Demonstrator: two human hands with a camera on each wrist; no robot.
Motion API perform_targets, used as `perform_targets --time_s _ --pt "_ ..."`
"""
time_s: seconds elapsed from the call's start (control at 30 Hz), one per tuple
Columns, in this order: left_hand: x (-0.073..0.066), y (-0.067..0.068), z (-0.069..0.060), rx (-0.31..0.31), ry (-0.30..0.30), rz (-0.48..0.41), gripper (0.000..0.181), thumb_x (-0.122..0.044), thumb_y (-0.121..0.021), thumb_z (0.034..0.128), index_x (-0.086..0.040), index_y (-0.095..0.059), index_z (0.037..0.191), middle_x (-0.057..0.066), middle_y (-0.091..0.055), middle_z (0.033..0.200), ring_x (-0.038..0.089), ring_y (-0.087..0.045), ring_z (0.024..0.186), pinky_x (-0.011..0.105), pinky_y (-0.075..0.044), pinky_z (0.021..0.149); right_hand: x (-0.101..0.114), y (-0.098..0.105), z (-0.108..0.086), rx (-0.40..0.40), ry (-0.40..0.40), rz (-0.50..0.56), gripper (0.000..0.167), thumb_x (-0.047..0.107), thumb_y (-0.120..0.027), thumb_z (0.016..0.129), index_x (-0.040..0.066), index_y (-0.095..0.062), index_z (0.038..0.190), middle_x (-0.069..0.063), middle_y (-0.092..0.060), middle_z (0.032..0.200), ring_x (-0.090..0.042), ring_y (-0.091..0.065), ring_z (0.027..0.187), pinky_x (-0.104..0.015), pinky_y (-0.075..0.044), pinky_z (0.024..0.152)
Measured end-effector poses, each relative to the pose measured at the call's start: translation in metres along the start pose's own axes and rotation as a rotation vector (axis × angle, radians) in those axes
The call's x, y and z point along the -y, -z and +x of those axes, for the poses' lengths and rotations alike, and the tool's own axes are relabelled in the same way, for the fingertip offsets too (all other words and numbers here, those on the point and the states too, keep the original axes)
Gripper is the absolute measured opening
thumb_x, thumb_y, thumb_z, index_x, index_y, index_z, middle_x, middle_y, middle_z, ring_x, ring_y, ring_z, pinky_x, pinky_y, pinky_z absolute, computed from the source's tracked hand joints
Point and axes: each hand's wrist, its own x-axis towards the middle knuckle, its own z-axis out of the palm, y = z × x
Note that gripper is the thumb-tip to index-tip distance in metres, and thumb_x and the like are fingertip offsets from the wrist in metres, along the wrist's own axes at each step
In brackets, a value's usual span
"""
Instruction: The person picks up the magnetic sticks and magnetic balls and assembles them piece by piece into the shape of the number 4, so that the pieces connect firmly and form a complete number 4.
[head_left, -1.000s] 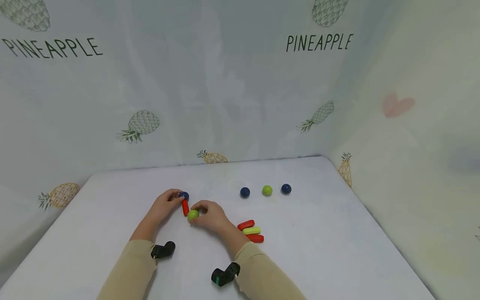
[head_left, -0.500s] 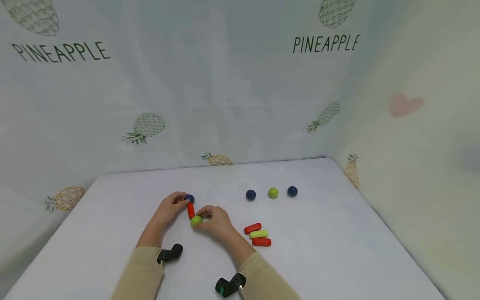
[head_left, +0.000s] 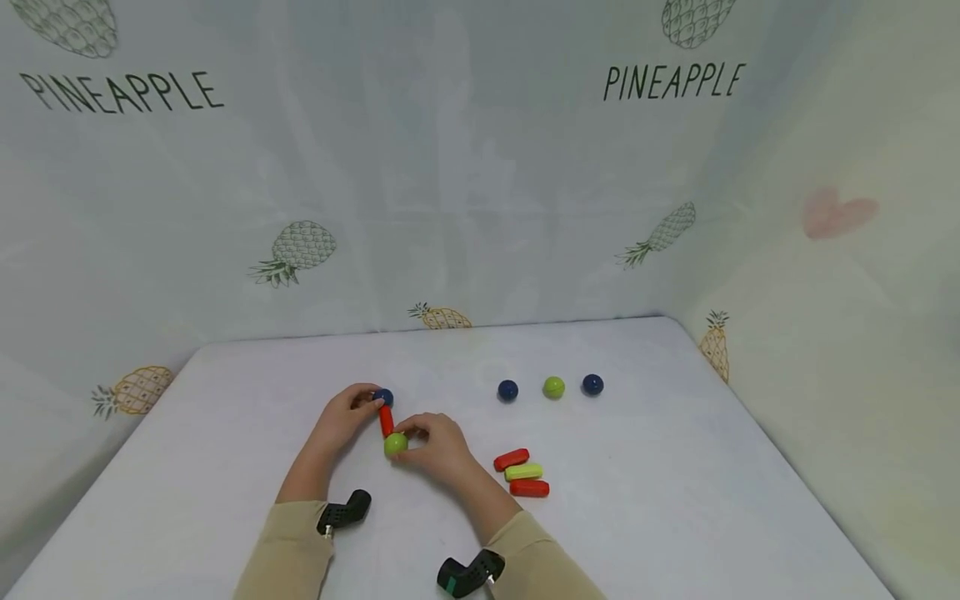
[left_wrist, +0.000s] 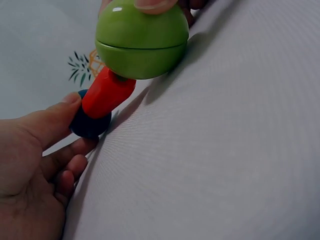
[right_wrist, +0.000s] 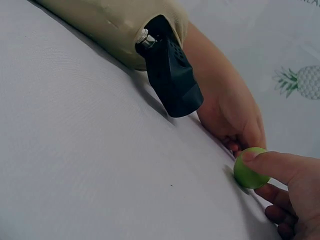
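My left hand (head_left: 341, 419) pinches a dark blue ball (head_left: 383, 397) between thumb and fingers. A red stick (head_left: 386, 421) runs from that ball to a green ball (head_left: 395, 444), which my right hand (head_left: 439, 450) grips from the right. In the left wrist view the red stick (left_wrist: 107, 93) meets both the blue ball (left_wrist: 90, 124) and the green ball (left_wrist: 142, 40). Thumb and fingers of the right hand (right_wrist: 305, 192) hold the green ball (right_wrist: 250, 169) in the right wrist view, where the red stick is hidden.
Right of my hands lie a red stick (head_left: 512, 459), a yellow-green stick (head_left: 523, 472) and another red stick (head_left: 529, 488). Farther back on the white table (head_left: 675, 500) stand a blue ball (head_left: 507, 391), a green ball (head_left: 554, 387) and another blue ball (head_left: 592, 384).
The head view has shifted, so everything appears slightly farther right. Both hands keep their hold on the blue and green balls, with the red stick between them.
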Motion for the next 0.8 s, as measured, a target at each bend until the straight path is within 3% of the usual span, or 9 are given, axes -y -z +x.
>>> perform_targets --time_s 0.53,0.8 --pt "0.0003 -0.0023 0.0008 0.0 -0.011 -0.01 0.04 -0.027 -0.062 0.0973 -0.002 -0.058 0.129 0.016 -0.059 0.111 0.03 -0.051 0.099 0.046 -0.041 0.088 -0.0002 -0.0011 0.0002 -0.016 -0.016 -0.015 0.032 0.029 -0.086 0.074 0.022 -0.071 0.102 0.018 -0.061 0.088 -0.006 -0.049 0.086 -0.026 -0.042 0.077" --pt "0.0022 -0.0037 -0.0011 0.036 -0.047 -0.035 0.044 -0.026 -0.062 0.0974 -0.005 -0.055 0.135 0.018 -0.059 0.124 0.031 -0.054 0.106 0.049 -0.042 0.092 0.0005 -0.0022 0.0004 -0.021 -0.032 -0.005 0.033 0.028 -0.088 0.072 0.019 -0.07 0.099 0.016 -0.061 0.083 -0.006 -0.048 0.082 -0.025 -0.041 0.074"
